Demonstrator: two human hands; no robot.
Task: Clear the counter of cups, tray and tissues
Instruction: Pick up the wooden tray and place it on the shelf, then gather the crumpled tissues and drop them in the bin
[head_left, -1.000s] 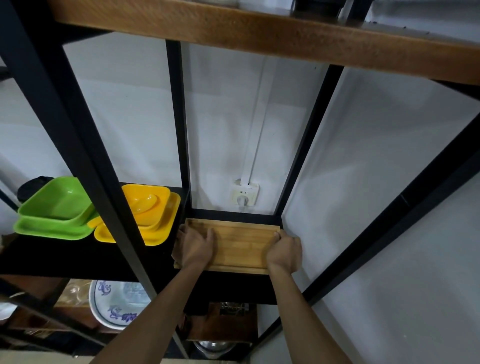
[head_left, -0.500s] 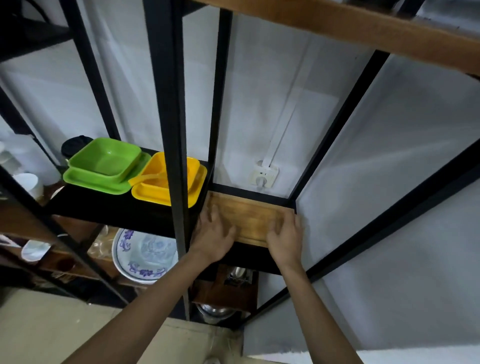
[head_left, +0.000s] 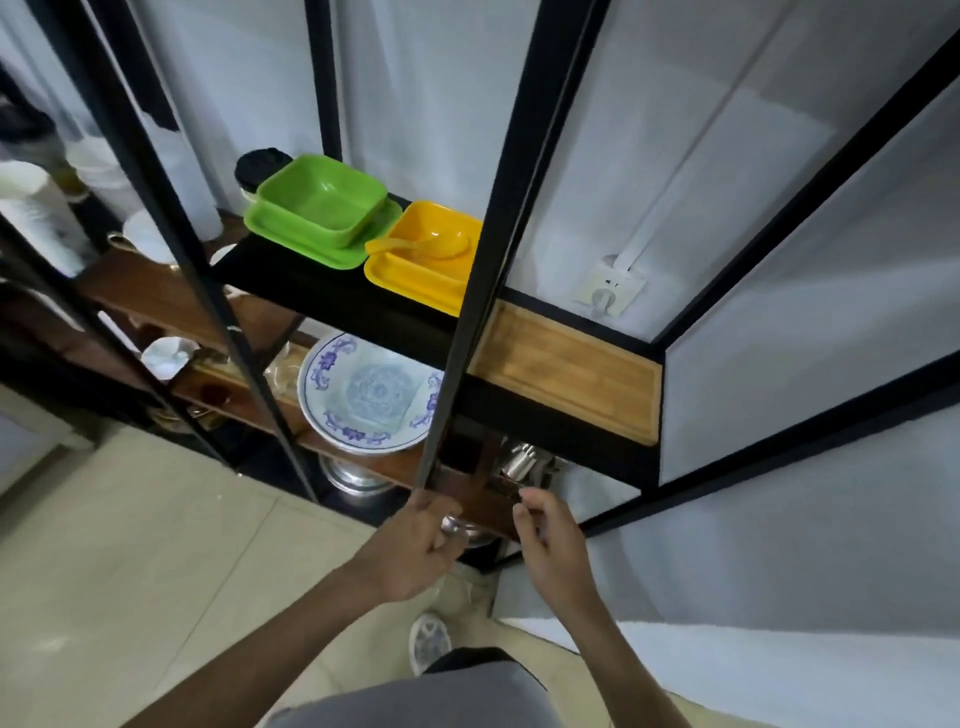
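Home kitchen, dish rack (head_left: 332, 306), plates (head_left: 371, 395)

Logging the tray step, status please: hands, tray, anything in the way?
Left hand and right hand empty, below the shelf. Wooden tray flat on black shelf, beside yellow dishes. Black post crosses its left end.

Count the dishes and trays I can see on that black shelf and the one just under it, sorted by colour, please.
Green: 2, a bowl on a plate
Yellow: 2, a bowl with spoon on a plate
Wooden: 1, the tray
Blue-and-white: 1, the patterned plate below
Total: 6
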